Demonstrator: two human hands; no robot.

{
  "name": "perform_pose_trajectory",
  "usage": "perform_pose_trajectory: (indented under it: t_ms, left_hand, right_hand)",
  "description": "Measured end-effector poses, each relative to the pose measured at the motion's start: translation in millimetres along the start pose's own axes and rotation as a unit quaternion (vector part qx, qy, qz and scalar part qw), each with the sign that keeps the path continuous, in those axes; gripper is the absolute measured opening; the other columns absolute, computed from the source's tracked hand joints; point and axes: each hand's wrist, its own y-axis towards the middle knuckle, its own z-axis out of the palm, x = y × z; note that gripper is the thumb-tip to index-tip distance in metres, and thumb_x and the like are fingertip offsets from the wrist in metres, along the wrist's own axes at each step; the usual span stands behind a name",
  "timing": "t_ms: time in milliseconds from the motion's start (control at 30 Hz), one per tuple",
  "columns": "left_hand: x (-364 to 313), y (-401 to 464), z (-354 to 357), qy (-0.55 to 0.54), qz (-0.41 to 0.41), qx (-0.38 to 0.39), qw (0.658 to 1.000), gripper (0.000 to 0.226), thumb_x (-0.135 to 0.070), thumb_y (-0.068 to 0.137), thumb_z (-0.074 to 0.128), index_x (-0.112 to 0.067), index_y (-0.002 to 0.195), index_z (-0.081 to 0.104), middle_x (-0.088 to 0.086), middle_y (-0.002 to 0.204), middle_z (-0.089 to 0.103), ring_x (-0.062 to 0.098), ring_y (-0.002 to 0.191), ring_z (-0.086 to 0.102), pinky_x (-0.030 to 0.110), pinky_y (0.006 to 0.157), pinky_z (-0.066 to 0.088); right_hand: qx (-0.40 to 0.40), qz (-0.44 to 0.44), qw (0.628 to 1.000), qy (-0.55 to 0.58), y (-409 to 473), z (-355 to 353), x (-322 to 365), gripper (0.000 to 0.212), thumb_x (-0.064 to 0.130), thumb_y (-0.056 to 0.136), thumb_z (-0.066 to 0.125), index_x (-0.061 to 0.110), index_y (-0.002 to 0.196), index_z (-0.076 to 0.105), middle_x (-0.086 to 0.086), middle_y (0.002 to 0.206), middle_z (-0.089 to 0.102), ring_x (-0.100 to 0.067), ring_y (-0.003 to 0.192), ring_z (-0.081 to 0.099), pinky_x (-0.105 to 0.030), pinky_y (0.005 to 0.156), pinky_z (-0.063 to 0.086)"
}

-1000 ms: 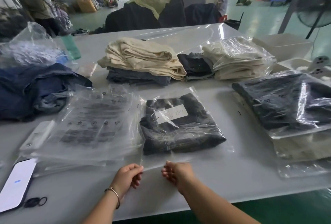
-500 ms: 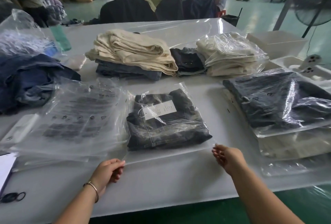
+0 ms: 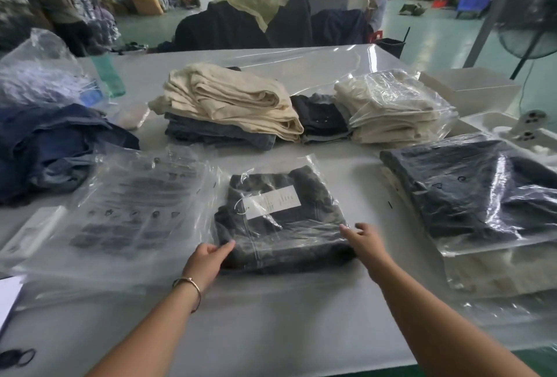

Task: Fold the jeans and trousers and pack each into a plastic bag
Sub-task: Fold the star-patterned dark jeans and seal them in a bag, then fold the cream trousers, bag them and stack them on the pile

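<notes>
My left hand (image 3: 208, 256) lay on the near left corner of the bagged dark jeans (image 3: 280, 220), thumb stretched along the plastic, fingers loosely bent, pinching nothing I could make out. My right hand (image 3: 363, 241) pressed the near right corner, fingers spread nearly straight. That pack sat in the middle of the white table (image 3: 271, 331). Biggest around it: the stack of empty plastic bags (image 3: 120, 216) touching its left edge, the bagged dark trousers (image 3: 476, 192) off to the right, the folded cream trousers (image 3: 232, 99) behind. Smallest: the white label (image 3: 272, 201) on the jeans, and the bracelet (image 3: 190, 286) on my left wrist.
</notes>
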Motion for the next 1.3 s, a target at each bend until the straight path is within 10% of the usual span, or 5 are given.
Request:
perform_pose_trajectory:
  t_ms: [167,400,800,1133,1300]
  left_hand:
    - [-28.2,22.6,12.2,-0.119,-0.086,0.044,0.988,0.059,-0.047,0.076,0.074,-0.002,0.112,0.065,0.016,0.108,0.066,0.032,0.101,0.062,0.037,0.09,0.049]
    - [-90.4,18.3,22.5,-0.194,-0.126,0.273,0.934,0.018,-0.024,0.065,0.069,-0.007,0.064,0.075,0.018,0.073,0.071,0.031,0.06,0.068,0.041,0.068,0.057]
    - [-288.2,-72.1,245.6,-0.361,0.072,0.41,0.834,0.018,-0.019,0.073,0.065,-0.009,0.08,0.078,0.011,0.087,0.074,0.021,0.073,0.072,0.029,0.057,0.058]
    - [-249.9,-68.9,367.4,-0.058,0.01,0.389,0.919,0.029,-0.009,0.089,0.063,-0.011,0.065,0.047,0.004,0.048,0.045,0.013,0.038,0.042,0.018,0.042,0.033]
    - [-251.7,-47.6,342.2,0.011,0.034,0.364,0.931,0.022,-0.018,0.092,0.062,-0.014,0.073,0.05,0.001,0.054,0.058,0.01,0.041,0.05,0.014,0.039,0.034]
  right_hand:
    - [0.004,0.067,0.995,-0.075,9.0,15.3,28.8,0.034,0.032,0.074,0.077,0.007,0.075,0.055,-0.007,0.075,0.055,-0.02,0.066,0.054,-0.025,0.05,0.039]
    - [-0.013,-0.024,0.996,-0.08,-2.7,-31.7,55.7,0.022,0.004,0.065,0.064,0.023,0.076,0.06,0.0,0.076,0.062,-0.024,0.079,0.062,-0.031,0.072,0.052]
    - [-0.514,-0.218,0.795,-0.237,41.5,-306.6,94.8,0.035,0.013,0.08,0.063,0.022,0.114,0.061,-0.004,0.101,0.069,-0.029,0.104,0.055,-0.039,0.086,0.035]
    - [-0.217,-0.074,0.858,-0.46,108.8,-321.5,7.2,0.032,0.023,0.086,0.049,0.021,0.116,0.058,-0.004,0.121,0.055,-0.027,0.121,0.044,-0.055,0.111,0.02]
    - [-0.244,-0.095,0.885,-0.385,111.7,-273.1,21.0,0.035,0.032,0.083,0.052,0.027,0.117,0.058,0.001,0.125,0.053,-0.023,0.122,0.04,-0.051,0.112,0.015]
